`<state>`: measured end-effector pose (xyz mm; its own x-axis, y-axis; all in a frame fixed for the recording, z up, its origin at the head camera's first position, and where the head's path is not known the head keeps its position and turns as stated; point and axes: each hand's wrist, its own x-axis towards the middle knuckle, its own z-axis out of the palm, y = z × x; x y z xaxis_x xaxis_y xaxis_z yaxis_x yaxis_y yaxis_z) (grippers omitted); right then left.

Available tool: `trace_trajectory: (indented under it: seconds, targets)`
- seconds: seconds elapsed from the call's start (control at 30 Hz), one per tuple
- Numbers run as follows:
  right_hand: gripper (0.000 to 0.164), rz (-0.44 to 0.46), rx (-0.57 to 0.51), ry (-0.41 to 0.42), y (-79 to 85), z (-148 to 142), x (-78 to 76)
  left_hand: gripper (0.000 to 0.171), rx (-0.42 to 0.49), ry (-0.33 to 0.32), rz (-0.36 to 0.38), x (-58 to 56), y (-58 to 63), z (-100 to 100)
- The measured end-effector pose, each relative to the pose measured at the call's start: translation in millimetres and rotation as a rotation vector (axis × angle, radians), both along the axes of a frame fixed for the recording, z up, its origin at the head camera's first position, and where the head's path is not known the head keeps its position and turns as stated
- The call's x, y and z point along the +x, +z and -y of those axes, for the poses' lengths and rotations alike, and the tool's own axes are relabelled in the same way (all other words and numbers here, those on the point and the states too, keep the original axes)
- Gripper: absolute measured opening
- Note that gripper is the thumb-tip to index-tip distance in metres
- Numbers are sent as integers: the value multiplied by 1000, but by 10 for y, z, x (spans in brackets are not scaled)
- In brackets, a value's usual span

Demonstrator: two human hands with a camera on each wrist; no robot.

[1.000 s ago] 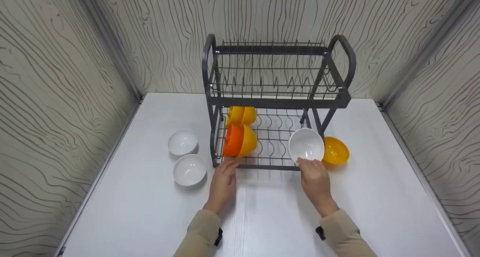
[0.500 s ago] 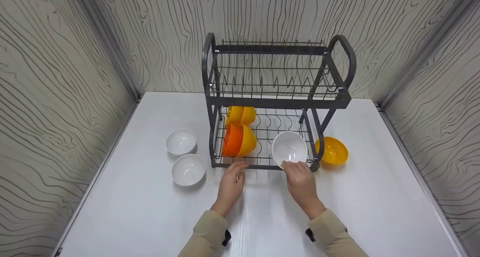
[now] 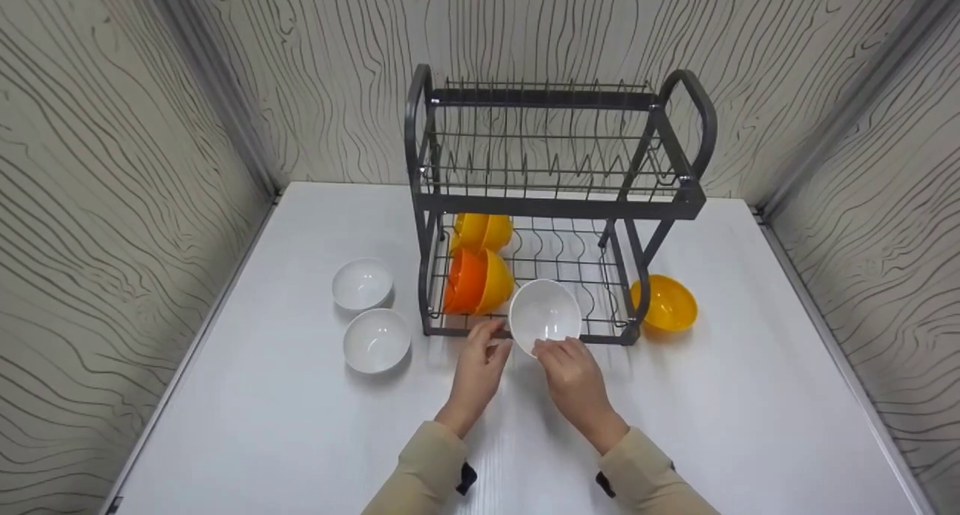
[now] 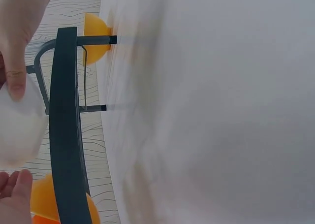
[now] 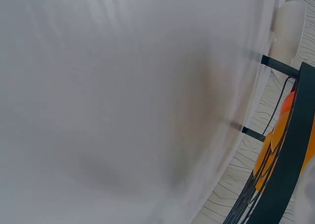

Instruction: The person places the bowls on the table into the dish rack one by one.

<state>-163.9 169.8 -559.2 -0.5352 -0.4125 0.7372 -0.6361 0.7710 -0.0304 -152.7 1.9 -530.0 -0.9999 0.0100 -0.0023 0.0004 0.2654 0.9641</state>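
Observation:
My right hand (image 3: 576, 383) pinches the near rim of a white bowl (image 3: 545, 312), which is tilted with its inside toward the head camera, over the front bar of the rack's lower tier. In the left wrist view the thumb (image 4: 17, 81) of that hand lies on the outside of the bowl. Just left of the bowl is my left hand (image 3: 478, 372), its fingers loosely bent at the front bar and holding nothing. An orange bowl (image 3: 463, 282) and a yellow bowl (image 3: 498, 284) stand on edge at the left of the lower tier, with yellow bowls (image 3: 480, 232) behind them.
A dark two-tier dish rack (image 3: 555, 206) stands on the white table (image 3: 247, 425). Two white bowls (image 3: 363, 284) sit left of it. A yellow bowl (image 3: 670, 305) lies beside its right front leg. Patterned walls (image 3: 330, 72) enclose the table at the back and sides.
My right hand has carried the white bowl leftward from the rack's right end to its middle front. My left hand has shifted right along the front bar toward the bowl.

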Motion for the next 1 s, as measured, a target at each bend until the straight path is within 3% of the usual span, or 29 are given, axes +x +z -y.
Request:
trace_trajectory:
  seconds: [0.2, 0.4, 0.6, 0.83, 1.0]
  targets:
    - [16, 16, 25, 6, -7, 36, 30, 38, 117, 49, 30, -6, -8, -37]
    - [19, 9, 41, 12, 2, 55, 35, 39, 152, 109, 38, -9, -5, -53]
    - [12, -31, 50, 2, 14, 65, 26, 38, 176, 130, -4, -25, -17, -52]
    - [38, -122, 14, -3, 44, 72, -1, 38, 278, 147, 68, -26, -9, -24]
    - [33, -22, -80, -3, 68, 58, 14, 38, 414, 143, 119, -31, -24, 14]
